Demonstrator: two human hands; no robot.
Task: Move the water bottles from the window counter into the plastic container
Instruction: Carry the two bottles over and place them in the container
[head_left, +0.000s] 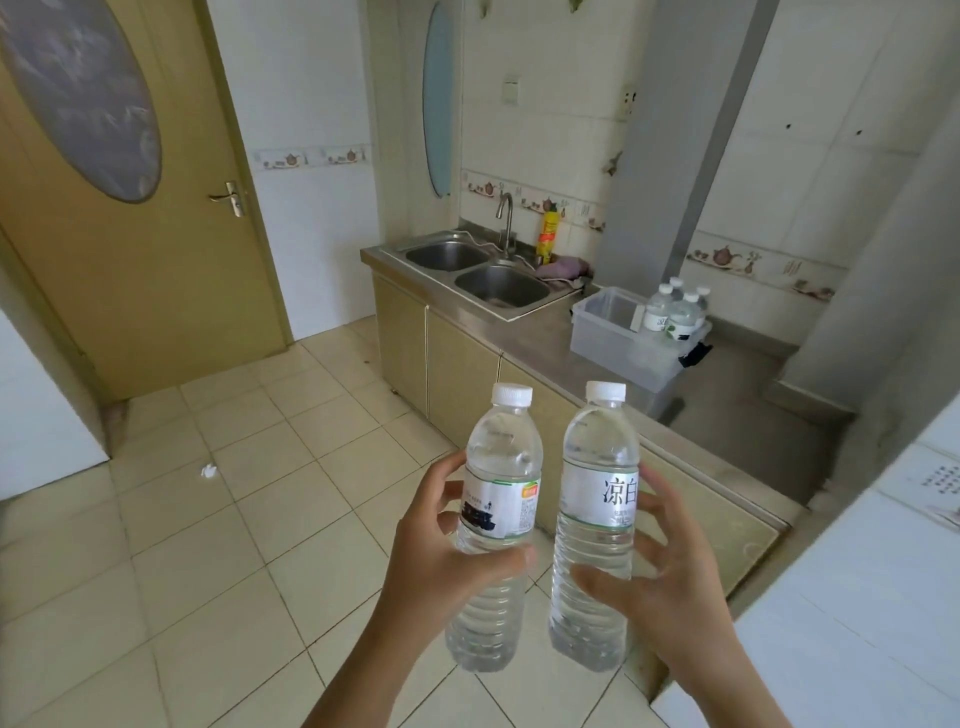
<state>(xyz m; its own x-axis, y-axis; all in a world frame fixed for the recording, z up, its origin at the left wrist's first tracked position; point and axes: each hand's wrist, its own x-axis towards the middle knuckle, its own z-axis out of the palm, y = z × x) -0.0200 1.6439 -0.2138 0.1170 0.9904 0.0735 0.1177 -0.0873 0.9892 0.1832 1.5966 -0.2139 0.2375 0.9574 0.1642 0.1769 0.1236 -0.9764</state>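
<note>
My left hand (436, 561) grips a clear water bottle (498, 478) with a white cap, held upright over the floor tiles. A second clear water bottle (597, 467), also white-capped, stands upright in my right hand (670, 587), close beside the first. Farther off, a translucent plastic container (602, 338) sits on the steel counter right of the sink. Several water bottles (675, 312) stand at the container's far right end; whether they are inside it or behind it I cannot tell.
A steel double sink (478, 270) with a tap is set in the counter (540, 343) over beige cabinets. A yellow bottle (548, 234) and a purple cloth (563, 268) lie behind it. A wooden door (156, 260) stands at left. A white ledge (857, 597) is at my right.
</note>
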